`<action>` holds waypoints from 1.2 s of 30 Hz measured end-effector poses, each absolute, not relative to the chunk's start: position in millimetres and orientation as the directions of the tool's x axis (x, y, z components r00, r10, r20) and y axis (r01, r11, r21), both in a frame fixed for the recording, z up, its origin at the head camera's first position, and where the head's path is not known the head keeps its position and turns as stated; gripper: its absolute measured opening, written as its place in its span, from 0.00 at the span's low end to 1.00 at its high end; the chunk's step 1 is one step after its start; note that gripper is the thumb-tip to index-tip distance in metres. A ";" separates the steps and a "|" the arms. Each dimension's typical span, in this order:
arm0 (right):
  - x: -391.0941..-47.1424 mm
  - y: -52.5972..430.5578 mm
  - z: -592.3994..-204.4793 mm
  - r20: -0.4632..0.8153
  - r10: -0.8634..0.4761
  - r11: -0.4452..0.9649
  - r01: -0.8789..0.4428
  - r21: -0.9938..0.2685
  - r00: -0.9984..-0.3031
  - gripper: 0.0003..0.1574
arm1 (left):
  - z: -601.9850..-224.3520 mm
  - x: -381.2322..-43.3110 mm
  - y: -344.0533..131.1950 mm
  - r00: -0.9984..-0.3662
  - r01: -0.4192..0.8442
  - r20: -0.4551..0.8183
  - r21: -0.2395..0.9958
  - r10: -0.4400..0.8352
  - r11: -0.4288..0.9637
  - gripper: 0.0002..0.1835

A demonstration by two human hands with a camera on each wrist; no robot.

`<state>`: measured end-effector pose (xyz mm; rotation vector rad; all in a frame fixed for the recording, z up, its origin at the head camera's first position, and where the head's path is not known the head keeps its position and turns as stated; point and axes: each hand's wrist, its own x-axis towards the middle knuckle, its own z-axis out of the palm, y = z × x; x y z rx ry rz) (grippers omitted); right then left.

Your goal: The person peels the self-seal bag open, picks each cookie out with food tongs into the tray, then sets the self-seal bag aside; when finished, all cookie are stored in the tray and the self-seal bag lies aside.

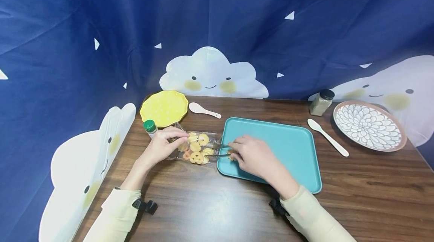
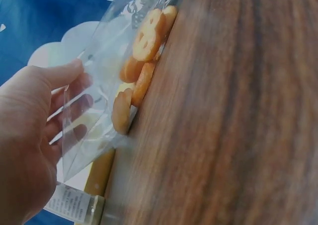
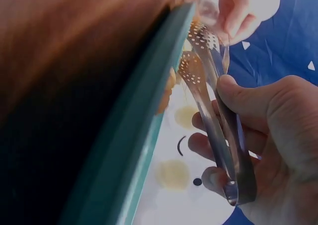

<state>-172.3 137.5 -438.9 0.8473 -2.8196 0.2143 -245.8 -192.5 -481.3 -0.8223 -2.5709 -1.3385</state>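
Note:
A clear plastic bag point(image 2: 107, 51) of small cookies point(image 1: 196, 157), some with smiling faces cut in them, lies left of the teal tray point(image 1: 278, 140). My left hand point(image 1: 161, 147) pinches the bag's edge between thumb and fingers. With my right hand point(image 1: 255, 158) I grip metal tongs point(image 3: 229, 123) over the tray's left side. The perforated tong tips point left to the bag's mouth and stand apart in the right wrist view. Beneath the tongs, some cookie pieces point(image 3: 165, 98) sit on the tray, partly hidden by its rim in the right wrist view.
Beyond my left hand are a green-capped bottle point(image 1: 149, 126), a yellow plate point(image 1: 164, 108) and a short white spoon point(image 1: 203, 110). Right of the tray lie a longer white spoon point(image 1: 328, 137), a black-lidded jar point(image 1: 321, 102) and a patterned plate point(image 1: 369, 125). A blue curtain point(image 1: 190, 16) hangs behind the table.

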 end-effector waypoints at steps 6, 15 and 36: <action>-174.4 126.9 -435.6 0.286 -0.489 0.855 -0.518 -0.031 -0.824 0.14 | -480.5 -248.7 -195.7 -0.831 0.545 0.362 0.686 0.422 0.483 0.09; -175.9 118.9 -429.1 0.281 -0.541 0.825 -0.564 -0.003 -0.793 0.09 | -486.6 -245.4 -192.1 -0.814 0.574 0.410 0.673 0.411 0.466 0.08; -177.3 115.4 -428.9 0.255 -0.490 0.859 -0.511 -0.023 -0.834 0.07 | -485.9 -251.1 -194.4 -0.816 0.574 0.421 0.672 0.397 0.467 0.07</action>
